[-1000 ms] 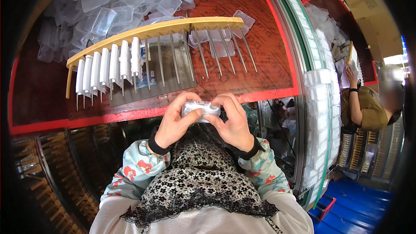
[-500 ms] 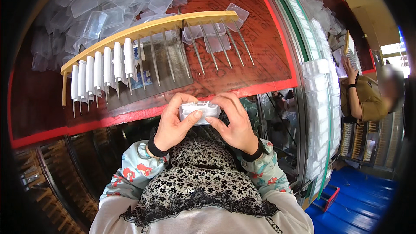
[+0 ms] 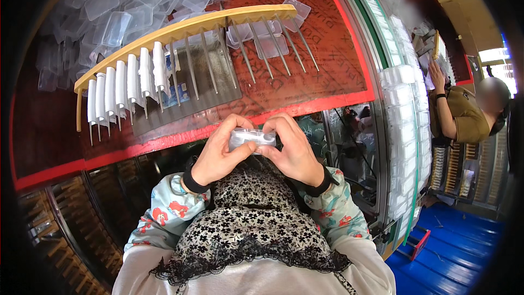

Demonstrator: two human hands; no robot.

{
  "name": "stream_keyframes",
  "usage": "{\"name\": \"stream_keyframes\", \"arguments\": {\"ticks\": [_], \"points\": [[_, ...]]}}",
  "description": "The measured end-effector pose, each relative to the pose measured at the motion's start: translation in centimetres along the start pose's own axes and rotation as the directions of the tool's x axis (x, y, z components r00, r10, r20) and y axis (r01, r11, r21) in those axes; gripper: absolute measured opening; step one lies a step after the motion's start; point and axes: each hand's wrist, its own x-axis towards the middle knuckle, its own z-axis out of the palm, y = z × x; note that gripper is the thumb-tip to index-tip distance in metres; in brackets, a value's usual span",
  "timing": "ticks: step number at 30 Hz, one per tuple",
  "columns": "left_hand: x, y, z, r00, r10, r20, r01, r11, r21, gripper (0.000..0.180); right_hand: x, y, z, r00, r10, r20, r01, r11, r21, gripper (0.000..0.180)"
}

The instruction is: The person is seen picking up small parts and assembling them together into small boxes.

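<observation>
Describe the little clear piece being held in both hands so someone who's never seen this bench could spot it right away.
Start at the long yellow wooden rack of metal prongs on the red-edged workbench. Below the bench's near edge, the left hand and right hand meet around a small clear plastic case. It alone is lifted and pinched at both ends; the other clear cases lie piled behind the rack.

A small clear plastic case (image 3: 252, 140), lying level, is pinched at both ends above the lap.
</observation>
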Motion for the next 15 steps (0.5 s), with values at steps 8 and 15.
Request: {"name": "stream_keyframes", "arguments": {"ticks": [8, 15], "points": [[-1.3, -0.1, -0.5, 0.998, -0.042, -0.048, 0.041, 0.999, -0.018, 0.021, 0.0, -0.8, -0.7, 0.982, 0.114, 0.151, -0.161, 0.924, 0.348, 0.027], [1.6, -1.2, -0.6, 0.89, -0.166, 0.425, 0.451, 0.464, -0.762, 0.051, -2.2, -1.6, -1.3, 0.978, 0.004, -0.208, -0.083, 0.924, -0.374, 0.046]]}}
